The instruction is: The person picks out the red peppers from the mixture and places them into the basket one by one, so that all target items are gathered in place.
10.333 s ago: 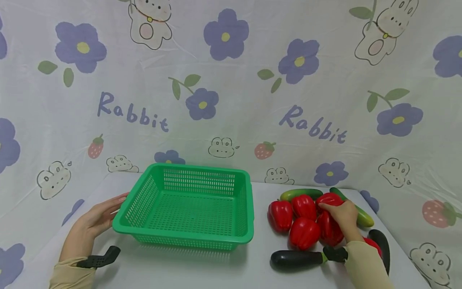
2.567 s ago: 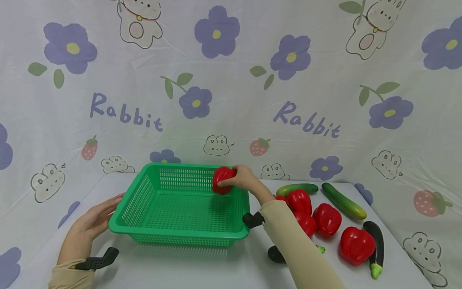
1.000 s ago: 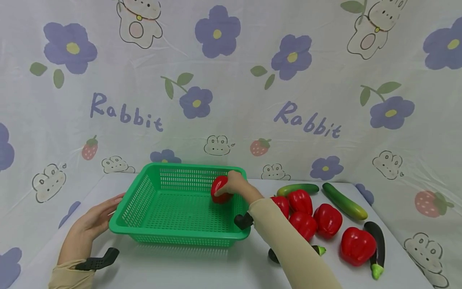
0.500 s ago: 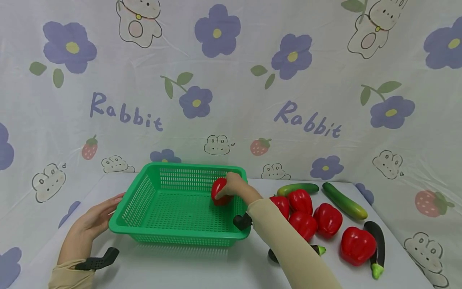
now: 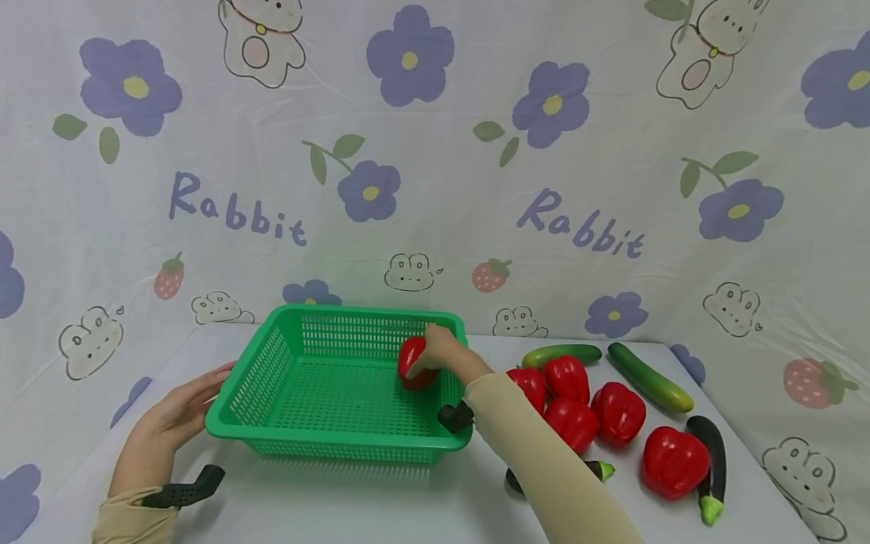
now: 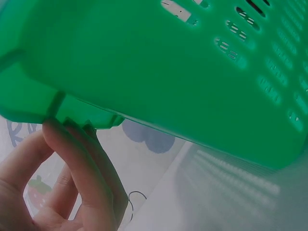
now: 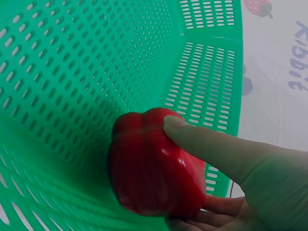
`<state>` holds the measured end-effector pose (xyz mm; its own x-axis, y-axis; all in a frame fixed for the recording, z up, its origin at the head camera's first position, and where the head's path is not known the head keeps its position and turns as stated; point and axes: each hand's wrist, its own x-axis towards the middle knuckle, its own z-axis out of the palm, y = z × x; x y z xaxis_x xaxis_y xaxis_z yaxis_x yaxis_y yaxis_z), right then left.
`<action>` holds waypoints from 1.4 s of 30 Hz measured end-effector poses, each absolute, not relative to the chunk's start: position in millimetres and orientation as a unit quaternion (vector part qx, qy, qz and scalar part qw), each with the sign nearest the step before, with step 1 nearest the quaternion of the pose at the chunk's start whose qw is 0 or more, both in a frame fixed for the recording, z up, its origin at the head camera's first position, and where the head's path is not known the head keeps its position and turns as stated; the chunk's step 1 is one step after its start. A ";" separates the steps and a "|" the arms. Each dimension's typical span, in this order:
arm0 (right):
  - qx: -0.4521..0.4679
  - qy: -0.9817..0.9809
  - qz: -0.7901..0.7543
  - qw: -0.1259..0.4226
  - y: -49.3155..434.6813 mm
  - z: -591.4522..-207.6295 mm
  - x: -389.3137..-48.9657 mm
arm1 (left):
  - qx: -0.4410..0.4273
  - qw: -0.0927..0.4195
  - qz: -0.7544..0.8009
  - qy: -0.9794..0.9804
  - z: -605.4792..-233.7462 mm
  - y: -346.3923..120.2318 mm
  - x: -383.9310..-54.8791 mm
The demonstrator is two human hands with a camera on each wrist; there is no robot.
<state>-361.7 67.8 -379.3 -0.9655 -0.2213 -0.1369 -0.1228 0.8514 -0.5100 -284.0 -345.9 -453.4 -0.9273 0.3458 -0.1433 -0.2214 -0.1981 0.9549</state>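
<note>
A green perforated plastic basket [image 5: 326,438] stands on the table. My right hand [image 5: 440,352] reaches over its right side and holds a red bell pepper [image 5: 411,355] low inside, near the right wall. In the right wrist view the thumb [image 7: 207,144] lies across the bell pepper [image 7: 144,168], with the other fingers partly hidden behind it. My left hand [image 5: 180,408] is at the basket's left side. The left wrist view shows its extended fingers [image 6: 82,163] touching the underside of the basket's rim [image 6: 91,115].
Right of the basket lie several red bell peppers [image 5: 617,414], two cucumbers [image 5: 650,378] and an upright-lying dark eggplant [image 5: 708,446]. Another eggplant [image 5: 601,470] is mostly hidden under my right sleeve [image 5: 544,461]. A patterned cloth [image 5: 435,166] hangs behind the table.
My right hand has carried a bell pepper from the pile on the right into the basket and lowered it. Over the last half second it barely moves. The left hand stays at the rim.
</note>
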 end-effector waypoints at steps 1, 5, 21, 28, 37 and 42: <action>-0.090 0.957 -0.258 0.096 67.8 -379.3 -361.6 | 0.049 0.184 0.773 0.605 -453.2 -345.9 -283.7; -0.091 0.957 -0.257 0.100 67.9 -379.1 -361.2 | 0.044 0.184 0.771 0.608 -452.7 -346.0 -283.3; -0.089 0.961 -0.238 0.107 66.6 -377.3 -359.5 | -0.014 0.176 0.794 0.581 -448.9 -340.0 -288.4; -0.082 0.963 -0.230 0.114 66.2 -378.0 -359.8 | 0.003 0.175 0.818 0.548 -449.6 -337.1 -289.1; -0.075 0.965 -0.225 0.115 64.7 -382.1 -360.3 | -0.009 0.180 0.825 0.536 -447.9 -335.1 -289.8; -0.083 0.967 -0.215 0.112 65.7 -381.4 -359.6 | -0.013 0.179 0.824 0.537 -448.2 -334.8 -290.3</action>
<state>-359.6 65.7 -381.4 -0.9611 -0.2088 -0.1807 -0.1125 0.8939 -0.4340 -290.3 -334.8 -448.2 -0.9359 0.2803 -0.2136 -0.3085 -0.3588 0.8810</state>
